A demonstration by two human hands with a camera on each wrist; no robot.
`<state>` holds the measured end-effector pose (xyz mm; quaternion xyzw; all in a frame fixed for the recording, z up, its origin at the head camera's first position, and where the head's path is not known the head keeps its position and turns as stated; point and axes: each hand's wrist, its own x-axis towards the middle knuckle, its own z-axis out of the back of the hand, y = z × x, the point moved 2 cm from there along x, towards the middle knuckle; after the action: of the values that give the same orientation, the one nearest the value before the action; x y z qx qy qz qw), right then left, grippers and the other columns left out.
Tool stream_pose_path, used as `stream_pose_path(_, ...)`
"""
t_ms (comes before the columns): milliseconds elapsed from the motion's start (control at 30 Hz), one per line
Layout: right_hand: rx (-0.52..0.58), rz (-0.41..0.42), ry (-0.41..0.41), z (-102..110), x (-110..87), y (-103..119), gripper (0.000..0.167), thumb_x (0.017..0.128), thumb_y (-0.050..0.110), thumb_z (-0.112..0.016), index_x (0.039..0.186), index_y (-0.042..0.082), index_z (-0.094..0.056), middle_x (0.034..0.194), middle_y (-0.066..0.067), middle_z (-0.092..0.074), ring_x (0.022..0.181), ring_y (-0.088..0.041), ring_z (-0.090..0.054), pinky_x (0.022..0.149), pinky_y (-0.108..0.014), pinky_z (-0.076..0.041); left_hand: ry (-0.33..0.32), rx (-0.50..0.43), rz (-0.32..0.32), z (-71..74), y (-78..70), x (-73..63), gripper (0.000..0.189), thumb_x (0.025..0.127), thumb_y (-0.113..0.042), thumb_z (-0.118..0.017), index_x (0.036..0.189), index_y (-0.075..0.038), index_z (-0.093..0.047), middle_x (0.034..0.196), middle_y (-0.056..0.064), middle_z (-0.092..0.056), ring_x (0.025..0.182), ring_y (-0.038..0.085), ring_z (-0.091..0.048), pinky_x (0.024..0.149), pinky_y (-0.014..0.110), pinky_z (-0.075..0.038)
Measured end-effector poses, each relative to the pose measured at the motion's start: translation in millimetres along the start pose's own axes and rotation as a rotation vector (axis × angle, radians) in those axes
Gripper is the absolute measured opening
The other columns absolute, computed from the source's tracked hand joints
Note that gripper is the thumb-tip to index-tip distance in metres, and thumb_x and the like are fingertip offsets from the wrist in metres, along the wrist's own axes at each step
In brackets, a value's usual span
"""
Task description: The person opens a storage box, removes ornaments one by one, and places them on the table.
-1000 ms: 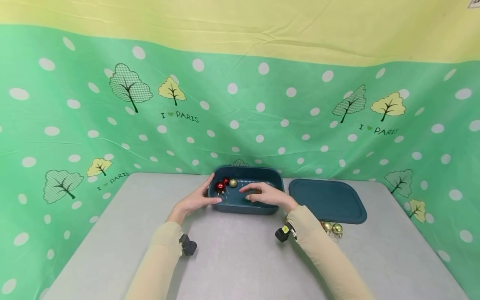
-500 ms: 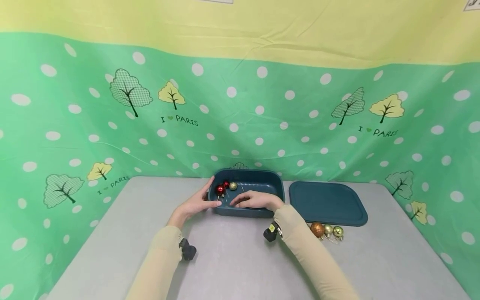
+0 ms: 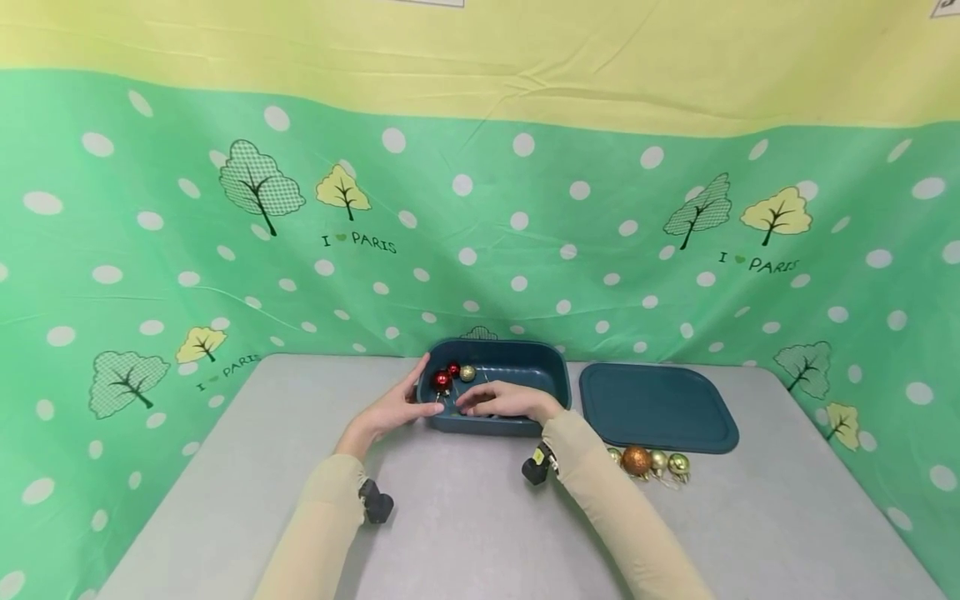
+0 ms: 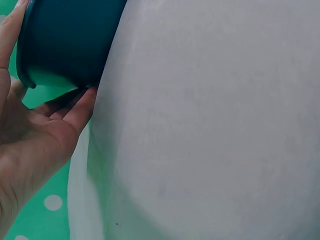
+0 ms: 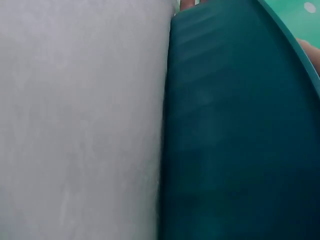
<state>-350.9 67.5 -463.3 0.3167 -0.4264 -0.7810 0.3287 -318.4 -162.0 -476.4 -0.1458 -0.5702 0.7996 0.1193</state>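
A dark teal plastic box [image 3: 517, 427] stands open-topped near the back of the table. My left hand [image 3: 390, 408] grips its left end, thumb over the front rim; in the left wrist view its fingers [image 4: 82, 110] bend against the end wall. Inside, at the left, lie a larger red bauble [image 3: 442, 381], a smaller red bauble [image 3: 453, 368] and a gold bauble [image 3: 467, 373]. My right hand [image 3: 510, 400] reaches over the front rim into the box, fingers pointing left and down. Its fingertips are partly hidden, and I cannot tell whether they hold anything.
A flat teal lid [image 3: 656, 408] lies right of the box. In front of it sit an orange-brown glitter bauble [image 3: 637, 460] and several gold ones, including a shiny gold bauble [image 3: 678, 463] at the right. A polka-dot green cloth [image 3: 517, 250] hangs behind the table.
Over the last second my right hand has moved left and lower inside the box, uncovering the orange-brown bauble beside my sleeve. My left hand keeps its hold on the box.
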Motion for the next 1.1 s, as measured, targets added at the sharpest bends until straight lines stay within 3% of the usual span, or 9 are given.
stream_pose_path(333,-0.04,0.003,0.054,-7.7,9.6,4.1,0.035,0.098,0.017,-0.052,0.132,0.011,-0.06,0.13,0.0,-0.059,0.122,-0.014,-0.049,0.103,-0.037,-0.037,-0.002,-0.037,0.021,-0.3,0.8,-0.8,0.096,0.091,-0.018,-0.069,0.156,-0.03,0.0,0.16,0.014,0.003,0.142,0.043,-0.012,0.11,0.059,-0.017)
stream_pose_path(533,-0.02,-0.005,0.046,-6.8,10.0,4.5,0.032,0.098,0.014,-0.052,0.128,0.009,-0.062,0.127,0.001,-0.06,0.118,-0.013,-0.051,0.101,-0.035,-0.039,0.003,-0.045,0.016,-0.4,2.4,0.5,0.097,0.09,-0.019,-0.07,0.156,-0.031,-0.001,0.161,0.013,0.003,0.142,0.041,-0.012,0.11,0.058,-0.017)
stream_pose_path(833,0.096,0.078,0.042,-3.6,9.7,2.3,0.031,0.094,0.004,-0.055,0.124,-0.001,-0.062,0.116,-0.002,-0.063,0.101,-0.013,-0.056,0.088,-0.027,-0.046,0.004,-0.049,0.012,-0.3,2.1,0.3,0.096,0.091,-0.018,-0.069,0.156,-0.03,0.0,0.16,0.014,0.004,0.142,0.043,-0.011,0.11,0.059,-0.017)
stream_pose_path(1100,0.144,0.096,0.004,-1.8,4.7,3.6,0.031,0.094,0.004,-0.057,0.125,0.0,-0.061,0.117,-0.004,-0.062,0.104,-0.015,-0.057,0.091,-0.03,-0.047,0.002,-0.044,0.01,-0.8,1.5,-0.2,0.096,0.091,-0.018,-0.069,0.156,-0.03,0.0,0.16,0.014,0.003,0.143,0.041,-0.008,0.111,0.058,-0.014)
